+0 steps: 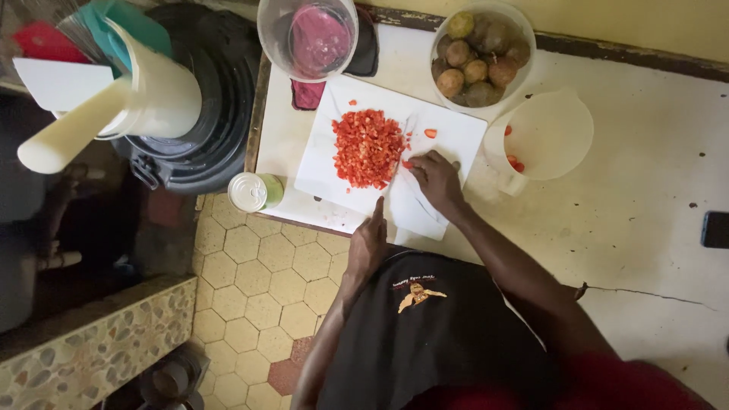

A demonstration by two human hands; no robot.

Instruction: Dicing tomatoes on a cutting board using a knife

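Heap of diced red pepper (368, 148) on white plastic board (463, 137): light, loose, wet | right hand (437, 181) apparently grasping knife (396, 182) | left hand (368, 243) released, at near edge.

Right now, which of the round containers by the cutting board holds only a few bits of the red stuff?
The white bowl right of the cutting board; the bowl above it holds round brownish fruits, the clear tub something pink.

Seen from up on the head.
Looking straight down, close over the white cutting board (425, 140) and worktop (645, 190).
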